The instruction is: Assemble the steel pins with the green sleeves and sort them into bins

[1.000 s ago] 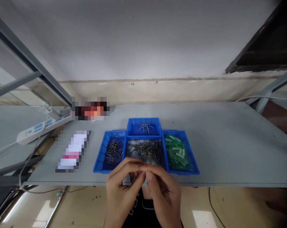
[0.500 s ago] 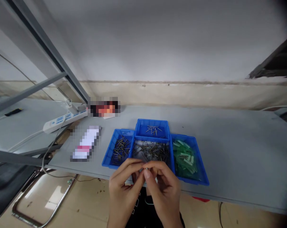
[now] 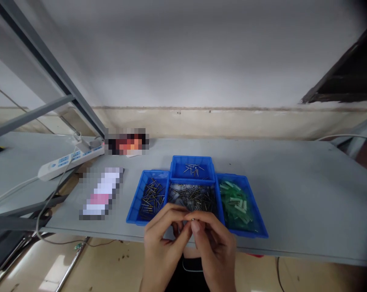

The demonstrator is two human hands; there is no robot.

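Observation:
My left hand (image 3: 167, 241) and my right hand (image 3: 215, 243) meet at the fingertips in front of the blue trays. Between the pinched fingers shows the shiny end of a small metal piece (image 3: 193, 219); the rest of it is hidden. Just beyond, the middle blue tray (image 3: 216, 198) holds a heap of thin metal pins (image 3: 197, 196), its near side covered by my hands. More slim pins (image 3: 153, 196) lie in the left blue tray (image 3: 134, 209). A few silvery pins (image 3: 195, 169) are in the back blue tray (image 3: 176, 166).
At the right, a blue tray (image 3: 260, 227) holds green plastic bags (image 3: 232, 211) with white strips. A blurred-out flat object (image 3: 104, 190) lies left on the grey table (image 3: 293, 194). A white power strip (image 3: 65, 162) and its cable are by the metal frame (image 3: 80, 107).
The view has shifted slightly, so the trays and table sit a little farther left and lower. My hands stay pinched together on the small metal piece.

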